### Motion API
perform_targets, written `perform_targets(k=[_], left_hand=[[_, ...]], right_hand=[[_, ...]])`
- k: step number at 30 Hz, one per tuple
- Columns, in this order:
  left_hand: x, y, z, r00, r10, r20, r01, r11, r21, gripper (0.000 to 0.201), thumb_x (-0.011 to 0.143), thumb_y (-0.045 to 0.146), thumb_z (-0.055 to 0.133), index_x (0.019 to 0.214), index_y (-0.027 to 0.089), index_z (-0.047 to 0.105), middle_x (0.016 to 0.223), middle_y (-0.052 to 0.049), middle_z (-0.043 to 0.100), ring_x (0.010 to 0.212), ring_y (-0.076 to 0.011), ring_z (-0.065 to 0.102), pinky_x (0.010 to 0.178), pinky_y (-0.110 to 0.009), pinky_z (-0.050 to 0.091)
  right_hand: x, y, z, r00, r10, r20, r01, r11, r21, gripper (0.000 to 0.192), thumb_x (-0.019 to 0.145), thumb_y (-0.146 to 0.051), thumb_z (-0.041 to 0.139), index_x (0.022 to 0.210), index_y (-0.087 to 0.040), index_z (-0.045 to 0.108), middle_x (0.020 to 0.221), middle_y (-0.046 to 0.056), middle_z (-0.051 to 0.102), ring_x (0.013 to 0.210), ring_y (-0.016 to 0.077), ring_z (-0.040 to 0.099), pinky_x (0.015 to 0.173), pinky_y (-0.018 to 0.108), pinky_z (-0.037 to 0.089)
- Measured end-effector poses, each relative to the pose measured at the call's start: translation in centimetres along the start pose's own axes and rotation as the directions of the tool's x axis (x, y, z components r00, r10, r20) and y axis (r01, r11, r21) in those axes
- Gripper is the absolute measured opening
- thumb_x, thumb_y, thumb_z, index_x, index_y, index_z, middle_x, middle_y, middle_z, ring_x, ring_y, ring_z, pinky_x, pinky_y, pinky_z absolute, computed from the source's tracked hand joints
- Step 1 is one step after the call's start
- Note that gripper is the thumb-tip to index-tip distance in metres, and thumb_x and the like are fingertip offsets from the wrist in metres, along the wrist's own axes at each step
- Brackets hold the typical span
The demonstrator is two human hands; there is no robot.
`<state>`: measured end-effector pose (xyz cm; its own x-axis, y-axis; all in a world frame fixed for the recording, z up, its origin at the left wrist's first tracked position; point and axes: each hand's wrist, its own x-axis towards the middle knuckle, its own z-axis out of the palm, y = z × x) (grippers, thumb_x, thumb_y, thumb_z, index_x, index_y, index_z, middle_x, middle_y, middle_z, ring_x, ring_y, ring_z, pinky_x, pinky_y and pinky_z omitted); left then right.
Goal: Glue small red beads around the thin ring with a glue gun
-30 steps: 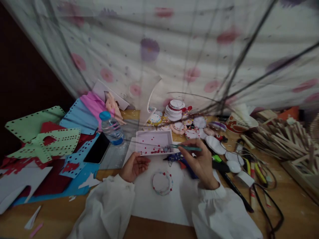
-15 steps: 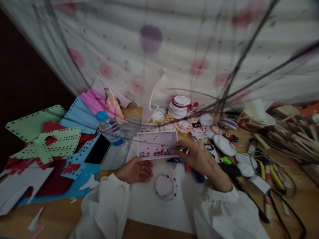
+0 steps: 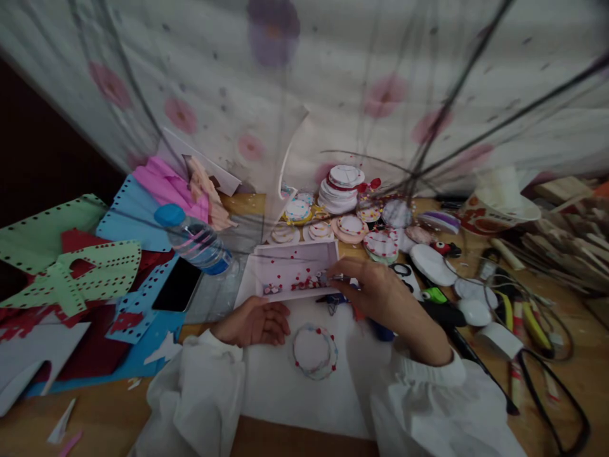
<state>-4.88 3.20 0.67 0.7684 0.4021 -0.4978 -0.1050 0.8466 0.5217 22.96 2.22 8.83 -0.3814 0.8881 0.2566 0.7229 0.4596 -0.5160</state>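
Lower centre: a beaded ring (image 3: 333,368) on white paper (image 3: 304,406). Beyond, the left hand (image 3: 257,322) is half-curled, apparently empty; the right hand (image 3: 375,289) pinches a mostly hidden slim tool (image 3: 341,278) over the mid-frame box (image 3: 271,259). A light, steady pinch should suit its tiny beads (image 3: 299,280). A second ago, the tool showed clearly.

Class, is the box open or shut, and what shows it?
Open: no lid covers the box, and red bits show inside.
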Motion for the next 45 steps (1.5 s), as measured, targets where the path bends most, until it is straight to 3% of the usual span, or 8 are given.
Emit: perform_targets(k=[10,18,27,37,45], left_hand=[[0.1,0.0,0.4,1.0,0.016,0.001,-0.016,1.0,0.025,0.041,0.081,0.043,0.05,0.098,0.008,0.059,0.087,-0.014,0.069,0.075,-0.0216,0.065,0.075,-0.035,0.044],[0.1,-0.1,0.4,1.0,0.019,0.015,-0.019,0.999,0.038,0.042,0.081,0.045,0.05,0.098,0.008,0.06,0.087,-0.014,0.07,0.075,-0.0216,0.065,0.074,-0.035,0.045],[0.3,-0.3,0.1,0.999,0.023,0.038,-0.025,0.998,0.049,0.042,0.083,0.046,0.047,0.098,0.008,0.06,0.087,-0.014,0.069,0.075,-0.0221,0.065,0.075,-0.036,0.044],[0.4,-0.4,-0.1,0.998,0.029,0.057,-0.032,0.998,0.045,0.042,0.085,0.045,0.044,0.098,0.008,0.06,0.087,-0.014,0.07,0.075,-0.0228,0.066,0.075,-0.037,0.044],[0.4,-0.6,-0.1,0.998,0.039,0.045,-0.042,0.997,0.058,0.043,0.084,0.047,0.046,0.097,0.008,0.06,0.086,-0.014,0.07,0.074,-0.0224,0.066,0.073,-0.036,0.045]], right_hand=[[0.2,0.2,0.8,0.998,0.049,-0.042,-0.051,0.997,-0.064,0.014,0.083,-0.02,0.058,0.096,-0.024,0.063,0.084,0.001,0.071,0.066,0.0153,0.065,0.058,0.024,0.042],[0.6,0.0,1.2,0.999,0.027,-0.026,-0.03,0.996,-0.086,0.009,0.084,-0.017,0.058,0.09,-0.021,0.062,0.08,0.002,0.07,0.065,0.0149,0.063,0.056,0.023,0.04],[1.1,0.2,2.8,0.982,0.051,-0.18,-0.097,0.961,-0.26,0.008,0.079,-0.015,0.061,0.082,-0.022,0.066,0.078,0.002,0.073,0.067,0.019,0.066,0.053,0.026,0.033],[1.2,0.4,3.9,0.995,0.046,-0.086,-0.07,0.952,-0.298,0.011,0.079,-0.014,0.059,0.081,-0.022,0.066,0.075,0.001,0.072,0.067,0.0188,0.064,0.059,0.026,0.035],[1.1,0.1,3.1,0.97,0.027,-0.243,-0.094,0.958,-0.27,0.01,0.079,-0.019,0.059,0.079,-0.022,0.068,0.064,0.001,0.068,0.059,0.0163,0.06,0.053,0.025,0.03]])
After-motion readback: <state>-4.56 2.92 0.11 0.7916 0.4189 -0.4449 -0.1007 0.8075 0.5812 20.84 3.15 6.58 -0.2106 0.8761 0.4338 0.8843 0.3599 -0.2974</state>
